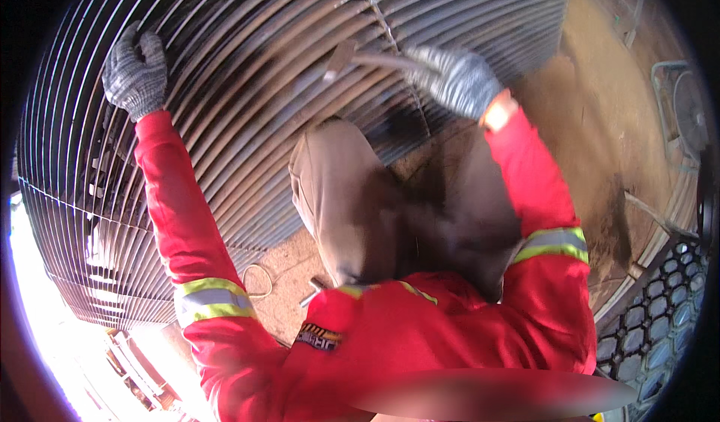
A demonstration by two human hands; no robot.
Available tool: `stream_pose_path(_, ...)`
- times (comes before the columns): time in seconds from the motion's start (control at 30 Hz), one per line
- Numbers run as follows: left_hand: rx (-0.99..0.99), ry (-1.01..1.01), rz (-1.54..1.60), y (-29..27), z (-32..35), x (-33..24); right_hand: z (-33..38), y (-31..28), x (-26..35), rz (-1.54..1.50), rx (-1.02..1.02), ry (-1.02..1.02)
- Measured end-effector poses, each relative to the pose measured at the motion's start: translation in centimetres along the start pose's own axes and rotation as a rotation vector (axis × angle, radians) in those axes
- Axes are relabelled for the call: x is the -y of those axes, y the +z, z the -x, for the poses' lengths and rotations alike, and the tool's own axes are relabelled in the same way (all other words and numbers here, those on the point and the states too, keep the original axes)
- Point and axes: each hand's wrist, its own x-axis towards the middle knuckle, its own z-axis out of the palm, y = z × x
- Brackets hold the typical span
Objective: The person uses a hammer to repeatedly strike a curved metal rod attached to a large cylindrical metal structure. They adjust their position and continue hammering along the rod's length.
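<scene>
A stiff, probably heavy steel rod cage is gripped at a bar by the gloved left hand, while a hammer is clenched in the right hand.

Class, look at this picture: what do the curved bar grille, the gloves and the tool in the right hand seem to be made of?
Curved bar grille: probably steel, dull and brownish, with thin parallel bars that look rusty.
Gloves, left hand and right hand: grey speckled knit fabric, with a woven texture showing.
Tool: blurred; likely dark metal, hammer-like, but the look leaves it open.
</scene>
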Motion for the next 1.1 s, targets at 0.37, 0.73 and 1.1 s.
stream_pose_path(0.37, 0.017, 0.012, 0.027, -0.2, 0.1, -0.6, 5.3, 2.4, 5.1, -1.515, -0.105, 0.605)
stream_pose_path(0.73, 0.058, -0.039, -0.028, 0.0, 0.0, -1.0, 1.3, 6.5, 6.7, -1.778, -0.501, 0.728)
stream_pose_path(1.1, 0.056, -0.012, -0.030, 0.2, 0.5, -0.9, -0.6, 7.6, 6.2, -1.547, -0.623, 0.530)
